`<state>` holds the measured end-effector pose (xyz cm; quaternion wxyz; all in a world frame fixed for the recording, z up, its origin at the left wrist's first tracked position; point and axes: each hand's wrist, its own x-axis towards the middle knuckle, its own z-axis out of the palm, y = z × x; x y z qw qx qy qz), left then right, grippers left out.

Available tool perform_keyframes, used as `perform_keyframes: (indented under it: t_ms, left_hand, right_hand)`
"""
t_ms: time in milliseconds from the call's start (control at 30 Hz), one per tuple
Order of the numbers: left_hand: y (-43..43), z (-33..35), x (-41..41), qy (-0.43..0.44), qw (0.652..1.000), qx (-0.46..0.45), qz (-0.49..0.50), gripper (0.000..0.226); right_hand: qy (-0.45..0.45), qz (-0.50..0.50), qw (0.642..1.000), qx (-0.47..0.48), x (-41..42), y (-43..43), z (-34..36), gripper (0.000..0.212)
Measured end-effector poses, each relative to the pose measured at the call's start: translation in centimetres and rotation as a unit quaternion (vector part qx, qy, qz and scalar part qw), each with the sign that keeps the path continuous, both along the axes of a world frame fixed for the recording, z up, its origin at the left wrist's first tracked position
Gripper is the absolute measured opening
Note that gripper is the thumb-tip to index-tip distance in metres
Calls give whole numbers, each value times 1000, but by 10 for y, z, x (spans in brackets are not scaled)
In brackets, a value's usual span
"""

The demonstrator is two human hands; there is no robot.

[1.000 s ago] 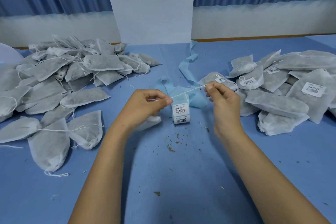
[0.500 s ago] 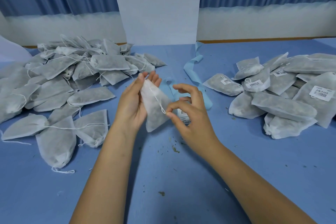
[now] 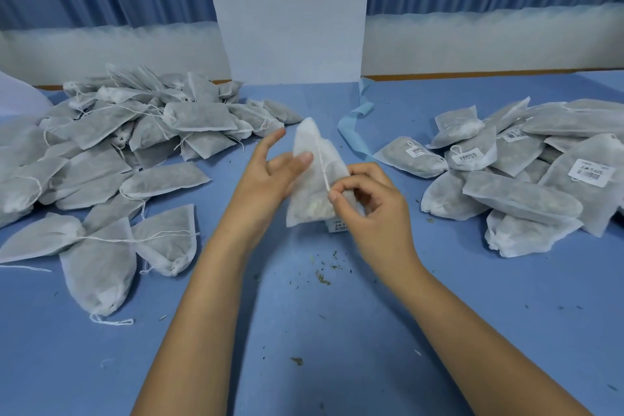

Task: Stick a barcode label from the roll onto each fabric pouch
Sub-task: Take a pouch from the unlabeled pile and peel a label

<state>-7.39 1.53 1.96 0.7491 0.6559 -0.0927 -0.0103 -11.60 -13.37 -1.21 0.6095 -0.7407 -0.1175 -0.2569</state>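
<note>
A grey fabric pouch (image 3: 309,182) stands upright above the table's middle. My left hand (image 3: 270,176) holds it from the left, thumb on its front and fingers behind. My right hand (image 3: 371,203) pinches the pouch's white drawstring (image 3: 323,167) at the pouch's right side. Behind the pouch and my right hand, only a bottom corner of the label roll (image 3: 338,226) shows. A pile of unlabelled pouches (image 3: 111,145) lies at the left. Pouches bearing barcode labels (image 3: 526,165) are heaped at the right.
A pale blue strip of spent label backing (image 3: 354,132) trails from the middle toward the back wall. Dry herb crumbs (image 3: 324,275) speckle the blue table in front of my hands. A white panel (image 3: 287,10) stands at the back centre.
A second ago both hands pulled the drawstring taut over the label roll. Since then my left hand has lifted the pouch upright and my right hand has moved in to its string.
</note>
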Motion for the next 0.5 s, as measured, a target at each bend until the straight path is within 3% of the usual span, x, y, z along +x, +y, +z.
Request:
perform_keyframes:
  t_ms: [100,200,300,400,500]
  left_hand:
    - [-6,-6,-1,-16,996,83,-17,82]
    - [-8,-11,1,-102,987,93,80,81]
    - [-3,-12,4,-177,960,127,174,68]
    - [-1,-15,7,-242,927,195,211,47]
    - [-6,-21,9,-254,915,255,182,40]
  right_hand:
    - [1,-7,1000,-4,4,-4,-2,11]
    - [17,15,1000,-12,7,-8,0,17]
    - [26,-46,999,6,13,-22,4,17]
    - [171,-108,979,-12,20,-32,1,14]
    - [311,-38,950,10,23,-32,-6,21]
